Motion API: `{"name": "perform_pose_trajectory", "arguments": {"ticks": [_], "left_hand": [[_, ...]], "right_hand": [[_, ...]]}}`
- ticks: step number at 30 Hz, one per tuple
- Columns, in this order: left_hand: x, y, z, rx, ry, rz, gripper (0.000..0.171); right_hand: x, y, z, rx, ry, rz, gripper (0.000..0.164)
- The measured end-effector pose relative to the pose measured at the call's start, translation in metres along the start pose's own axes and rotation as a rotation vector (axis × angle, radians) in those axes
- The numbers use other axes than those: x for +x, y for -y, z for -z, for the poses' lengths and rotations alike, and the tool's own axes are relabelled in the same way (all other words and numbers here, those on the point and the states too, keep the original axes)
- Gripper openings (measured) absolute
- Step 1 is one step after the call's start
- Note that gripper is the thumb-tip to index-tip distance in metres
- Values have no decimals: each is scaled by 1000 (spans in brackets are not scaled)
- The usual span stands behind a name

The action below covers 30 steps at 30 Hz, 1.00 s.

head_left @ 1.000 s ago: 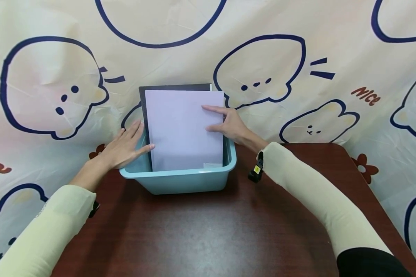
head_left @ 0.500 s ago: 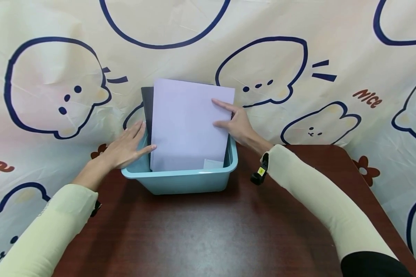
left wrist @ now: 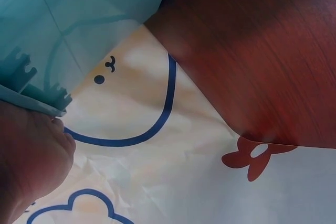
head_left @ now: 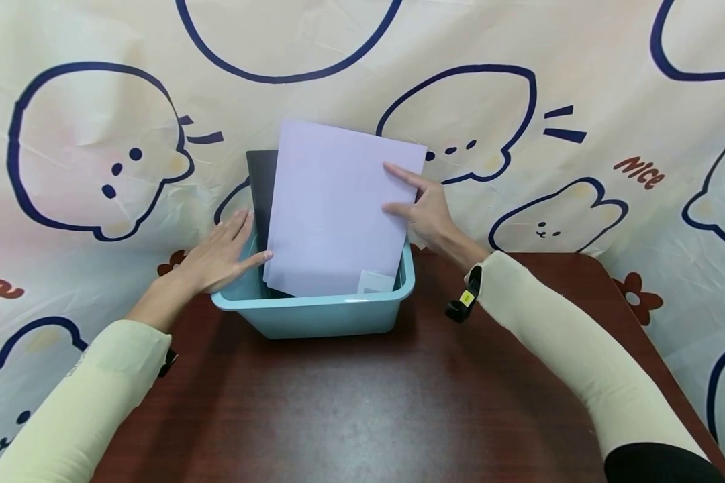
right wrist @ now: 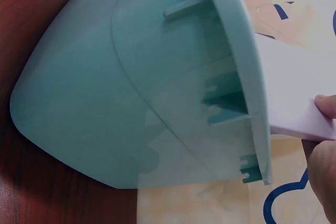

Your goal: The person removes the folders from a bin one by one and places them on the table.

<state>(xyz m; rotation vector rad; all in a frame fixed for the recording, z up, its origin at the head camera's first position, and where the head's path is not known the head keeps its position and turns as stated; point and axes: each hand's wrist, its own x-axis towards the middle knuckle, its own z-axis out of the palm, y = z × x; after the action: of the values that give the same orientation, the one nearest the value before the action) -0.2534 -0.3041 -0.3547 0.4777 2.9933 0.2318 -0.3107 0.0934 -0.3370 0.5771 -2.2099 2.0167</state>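
A light blue plastic bin stands on the table, with a light purple book tilted up out of it. My right hand pinches the book's right edge, thumb and index finger on its front face; the other fingers are hidden behind. In the right wrist view the thickness of the book shows beside the bin's rim. A pale label marks its lower right corner. Behind it stands a dark grey flat item, mostly hidden. On the bin's left rim rests my left hand, fingers straight, thumb reaching over the inside.
The dark wooden table extends in front and to the right of the bin. A cream cloth with blue cartoon outlines hangs behind and at the sides. A black wrist camera sits at the right cuff.
My right hand has drawn the light purple book up and to the right, tilting it clockwise and uncovering more of the dark grey item. The left hand has stayed on the rim.
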Motion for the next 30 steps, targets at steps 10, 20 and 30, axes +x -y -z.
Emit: {"name": "perform_pose_trajectory", "arguments": {"ticks": [10, 20, 30], "left_hand": [[-2, 0, 1, -16, 9, -5, 94], [-3, 2, 0, -21, 13, -19, 87], [-5, 1, 1, -21, 10, -32, 81]], "right_hand": [[0, 9, 2, 68, -46, -24, 71], [0, 21, 6, 91, -100, 13, 72], [1, 32, 14, 185, -126, 79, 73]]}}
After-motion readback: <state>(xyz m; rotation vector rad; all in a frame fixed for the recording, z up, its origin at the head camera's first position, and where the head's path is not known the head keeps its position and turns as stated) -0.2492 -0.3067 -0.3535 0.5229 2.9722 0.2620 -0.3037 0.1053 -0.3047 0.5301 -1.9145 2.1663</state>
